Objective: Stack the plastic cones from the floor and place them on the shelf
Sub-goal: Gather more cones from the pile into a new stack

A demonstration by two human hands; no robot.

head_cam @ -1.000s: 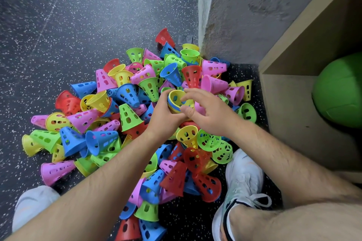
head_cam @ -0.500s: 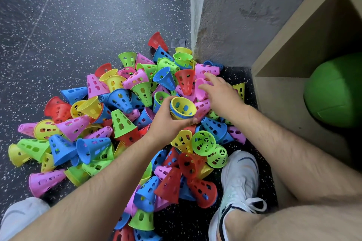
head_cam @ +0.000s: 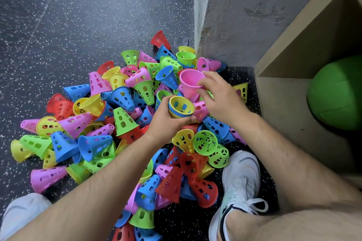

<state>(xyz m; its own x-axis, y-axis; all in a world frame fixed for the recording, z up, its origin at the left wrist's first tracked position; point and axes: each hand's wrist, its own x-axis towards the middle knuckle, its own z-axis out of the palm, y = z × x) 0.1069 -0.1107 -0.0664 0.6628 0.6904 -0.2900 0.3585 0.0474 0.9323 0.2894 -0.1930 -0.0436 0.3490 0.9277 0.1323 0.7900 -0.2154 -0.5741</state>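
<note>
Over the pile (head_cam: 123, 121), left hand (head_cam: 166, 124) grips stack (head_cam: 181, 106), right hand (head_cam: 223, 100) pinches pink cone (head_cam: 189, 83).

The left forearm (head_cam: 88, 191) and right forearm (head_cam: 284, 152) are bare and covered in dark hair; the left hand (head_cam: 166, 121) and right hand (head_cam: 223, 100) are bare too. 2 white trainers show. The right shoe (head_cam: 241, 182), near right, has a pale mint toe, white laces and a thin black collar line. The left shoe (head_cam: 23, 213), near left, shows a plain white toe. A bare leg (head_cam: 293, 225) fills the near right corner.
</note>
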